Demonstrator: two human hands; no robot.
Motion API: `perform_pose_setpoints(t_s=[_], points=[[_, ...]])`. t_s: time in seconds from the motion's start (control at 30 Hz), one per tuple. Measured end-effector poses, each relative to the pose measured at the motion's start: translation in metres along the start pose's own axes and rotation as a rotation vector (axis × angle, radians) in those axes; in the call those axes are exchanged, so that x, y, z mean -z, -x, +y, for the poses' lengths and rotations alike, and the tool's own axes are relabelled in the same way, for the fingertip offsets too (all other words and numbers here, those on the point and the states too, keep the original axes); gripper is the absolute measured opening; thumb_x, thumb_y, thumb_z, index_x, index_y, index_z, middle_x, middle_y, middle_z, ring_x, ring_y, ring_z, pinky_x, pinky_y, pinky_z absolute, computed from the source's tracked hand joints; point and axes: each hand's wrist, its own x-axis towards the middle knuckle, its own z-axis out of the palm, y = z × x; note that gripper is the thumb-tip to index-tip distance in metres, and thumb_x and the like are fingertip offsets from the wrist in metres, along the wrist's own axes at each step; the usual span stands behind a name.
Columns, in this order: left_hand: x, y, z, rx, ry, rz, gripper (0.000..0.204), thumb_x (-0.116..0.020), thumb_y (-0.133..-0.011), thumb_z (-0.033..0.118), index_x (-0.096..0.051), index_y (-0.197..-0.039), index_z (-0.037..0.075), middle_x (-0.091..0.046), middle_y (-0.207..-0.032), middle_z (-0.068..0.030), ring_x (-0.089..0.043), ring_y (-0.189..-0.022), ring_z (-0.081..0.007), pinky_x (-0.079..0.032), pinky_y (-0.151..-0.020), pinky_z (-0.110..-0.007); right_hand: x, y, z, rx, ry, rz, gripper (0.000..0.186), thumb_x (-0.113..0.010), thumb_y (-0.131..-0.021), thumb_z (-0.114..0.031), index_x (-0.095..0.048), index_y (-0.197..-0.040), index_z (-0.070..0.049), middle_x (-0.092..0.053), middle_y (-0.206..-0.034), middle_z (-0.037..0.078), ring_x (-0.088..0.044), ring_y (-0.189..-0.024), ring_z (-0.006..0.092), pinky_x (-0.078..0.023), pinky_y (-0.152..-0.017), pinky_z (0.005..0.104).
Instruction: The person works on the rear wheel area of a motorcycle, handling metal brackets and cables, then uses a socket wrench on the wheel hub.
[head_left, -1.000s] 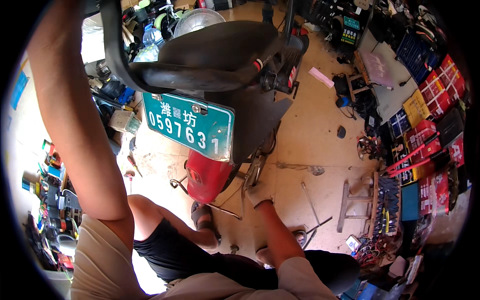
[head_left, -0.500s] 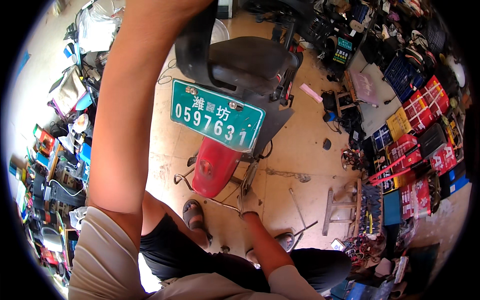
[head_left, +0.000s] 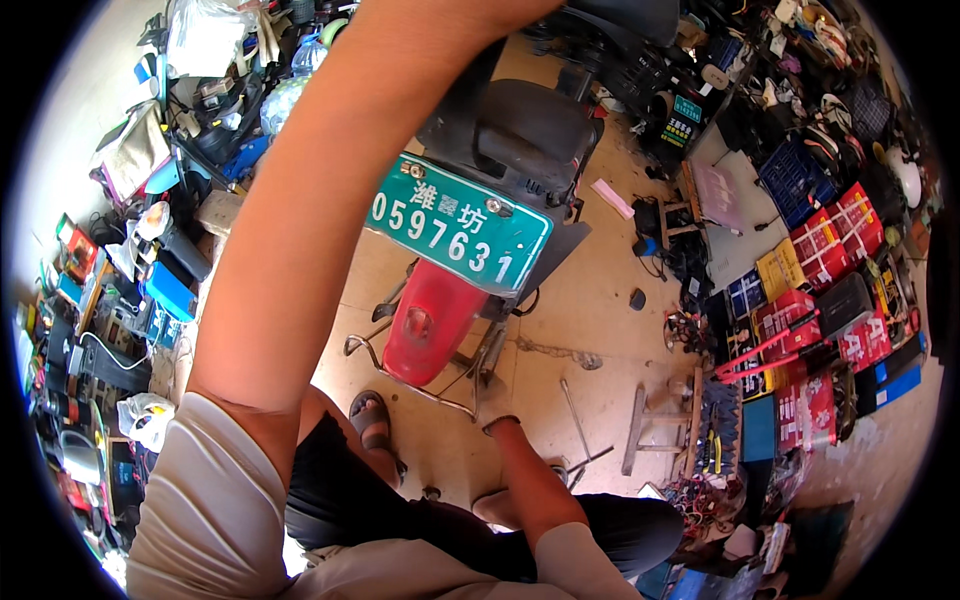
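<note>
A scooter stands before me, with a black seat [head_left: 535,110], a green number plate [head_left: 455,225] and a red tail piece [head_left: 430,325] below the plate. Around the red piece runs a bent metal bar [head_left: 425,396]. My right hand [head_left: 491,396], with a dark band at the wrist, is closed on the bar's right side; its fingertips are hard to make out. Across the left part of the view my left forearm [head_left: 300,240] reaches up past the seat back, covering the plate's left edge. The left hand itself lies beyond the top edge.
Tools and parts pile up along the left wall, with a blue box [head_left: 170,290] among them. Red cartons [head_left: 785,315] stack on the right near a small wooden stool [head_left: 660,430]. A pink strip [head_left: 612,198] and a thin rod [head_left: 577,420] lie on the tiled floor [head_left: 560,310].
My left forearm and the scooter's plate have shifted rightward in view, and the arm now covers the plate's left edge. My right hand stays at the metal bar.
</note>
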Motion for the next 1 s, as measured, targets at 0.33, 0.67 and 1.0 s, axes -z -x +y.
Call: perform_pose_setpoints(t_s=[0.33,0.67,1.0], points=[[0.008,-0.004,0.008,0.083,-0.071,-0.013,0.034,-0.061,-0.096,0.022,-0.066,-0.071,0.000,-0.067,-0.075,-0.0234,-0.066,-0.074,-0.0450,-0.053,-0.071,-0.054,0.020,0.029,-0.058,-0.309,-0.473,-0.250,0.031,-0.054,-0.106,-0.026,-0.074,-0.118,-0.006,-0.058,-0.070,0.003,-0.055,-0.048,0.0160,-0.046,-0.042,0.0302],[0.017,-0.009,0.012,0.139,-0.121,-0.115,0.035,-0.061,-0.096,0.024,-0.071,-0.073,0.000,-0.070,-0.077,-0.0223,-0.070,-0.078,-0.0410,-0.056,-0.077,-0.051,0.037,0.045,-0.096,-0.545,-0.491,-0.276,0.027,-0.066,-0.097,-0.026,-0.075,-0.114,-0.008,-0.050,-0.072,0.001,-0.046,-0.054,0.0146,-0.044,-0.048,0.0329],[0.021,-0.013,0.014,0.208,-0.111,-0.161,0.036,-0.061,-0.093,0.025,-0.074,-0.072,-0.001,-0.071,-0.076,-0.0224,-0.072,-0.078,-0.0387,-0.059,-0.078,-0.048,0.047,0.046,-0.095,-0.492,-0.491,-0.404,0.015,-0.064,-0.098,-0.022,-0.067,-0.095,-0.008,-0.051,-0.071,0.001,-0.044,-0.053,0.0129,-0.039,-0.046,0.0316]])
